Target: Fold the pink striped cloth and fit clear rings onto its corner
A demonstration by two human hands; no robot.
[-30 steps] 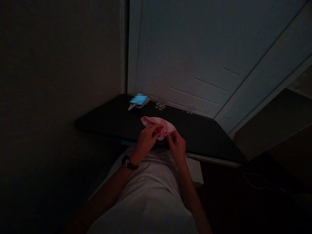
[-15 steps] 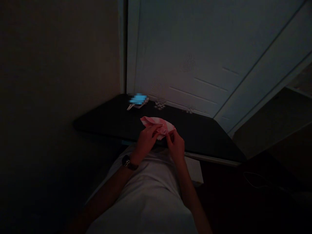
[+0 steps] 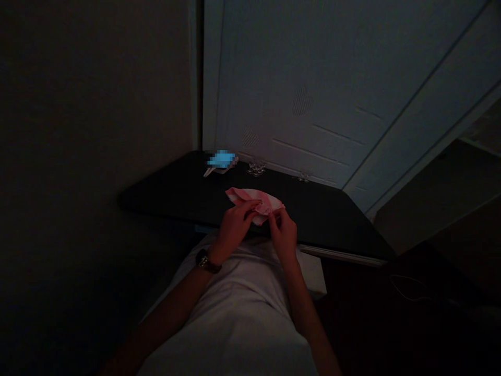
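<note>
Dim light is covering a black table (image 3: 332, 219) that is standing in a corner, between a dark wall (image 3: 97, 104) on the left and a pale panelled door (image 3: 313, 78) behind. At the far edge of the table, a blue blurred object (image 3: 222, 159) is lying near the corner. A cluster of small clear pieces (image 3: 256, 168) is sitting just to its right, and a smaller clear piece (image 3: 304, 178) is sitting farther right. None of these is lying between the hands and the work.

A pink folded piece (image 3: 254, 198) is lying flat on the table near its front edge. The left hand (image 3: 234, 228), wearing a wristwatch (image 3: 205, 261), is pinching the near left side of the piece, with the fingers curling over it. The right hand (image 3: 284, 234) is pinching the near right corner between thumb and fingertips. Most of the piece is extending beyond the fingers, toward the door. A white shirt (image 3: 242, 313) is filling the lower part of the view.
</note>
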